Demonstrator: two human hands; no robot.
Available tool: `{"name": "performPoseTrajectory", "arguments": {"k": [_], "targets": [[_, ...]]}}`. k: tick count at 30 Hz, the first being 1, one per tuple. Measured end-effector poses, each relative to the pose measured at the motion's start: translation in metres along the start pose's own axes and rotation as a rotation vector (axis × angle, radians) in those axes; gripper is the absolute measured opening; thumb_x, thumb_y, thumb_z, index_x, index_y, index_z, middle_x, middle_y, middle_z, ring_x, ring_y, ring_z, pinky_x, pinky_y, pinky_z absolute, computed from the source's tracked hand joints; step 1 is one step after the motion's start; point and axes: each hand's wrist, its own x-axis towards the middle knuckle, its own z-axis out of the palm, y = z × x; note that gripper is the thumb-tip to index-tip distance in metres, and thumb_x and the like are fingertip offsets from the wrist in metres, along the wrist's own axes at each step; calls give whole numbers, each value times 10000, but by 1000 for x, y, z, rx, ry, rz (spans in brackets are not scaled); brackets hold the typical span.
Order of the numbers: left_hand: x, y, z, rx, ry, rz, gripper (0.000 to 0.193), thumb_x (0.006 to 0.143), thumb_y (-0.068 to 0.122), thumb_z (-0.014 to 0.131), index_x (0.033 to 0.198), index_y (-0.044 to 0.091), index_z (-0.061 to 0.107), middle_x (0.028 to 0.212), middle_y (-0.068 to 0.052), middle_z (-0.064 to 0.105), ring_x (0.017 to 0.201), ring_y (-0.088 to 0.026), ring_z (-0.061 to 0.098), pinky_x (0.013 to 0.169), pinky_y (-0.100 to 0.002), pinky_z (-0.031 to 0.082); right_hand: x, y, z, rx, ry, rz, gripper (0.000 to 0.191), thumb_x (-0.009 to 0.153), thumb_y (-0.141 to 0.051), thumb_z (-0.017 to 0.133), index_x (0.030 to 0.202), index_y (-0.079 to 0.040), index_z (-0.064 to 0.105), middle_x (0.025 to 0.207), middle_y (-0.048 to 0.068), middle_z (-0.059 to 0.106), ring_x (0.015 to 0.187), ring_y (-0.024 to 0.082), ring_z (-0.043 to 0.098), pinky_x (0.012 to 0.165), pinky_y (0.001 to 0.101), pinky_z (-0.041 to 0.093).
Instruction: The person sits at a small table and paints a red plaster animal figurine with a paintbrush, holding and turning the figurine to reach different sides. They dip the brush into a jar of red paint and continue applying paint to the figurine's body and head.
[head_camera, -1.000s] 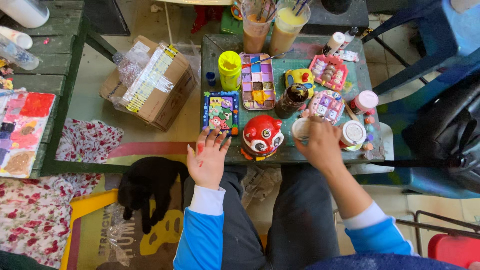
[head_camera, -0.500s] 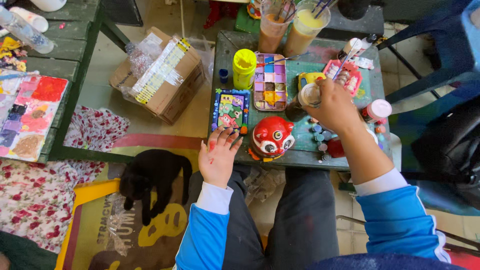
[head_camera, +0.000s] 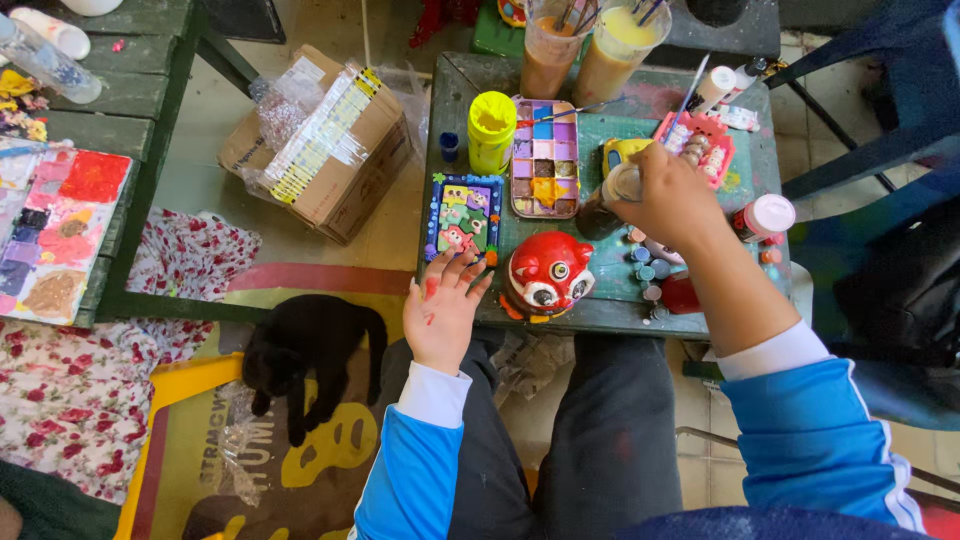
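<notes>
Red figurine (head_camera: 547, 272) between paint-smeared hands

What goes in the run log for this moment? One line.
left hand: paint-smeared, on green table edge | right hand: holds small paint bottle | red painted ceramic figure: between hands

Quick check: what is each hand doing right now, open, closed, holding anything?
Left hand: open, fingers spread, resting on the edge of the green table, holding nothing.
Right hand: closed around a small paint jar.
</notes>
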Motion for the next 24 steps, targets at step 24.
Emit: {"name": "performPoseTrajectory", "arguments": {"k": [24], "targets": [[0, -3, 2, -1, 4, -20, 680, 1014, 552, 515, 1477, 55, 489, 1437, -144, 550, 1355, -330, 501, 1204, -532, 348, -5, 3, -1, -35, -71, 205, 758, 844, -556, 834, 1197, 39, 527, 1012, 250, 709, 931, 424, 702, 799, 520, 551]]}}
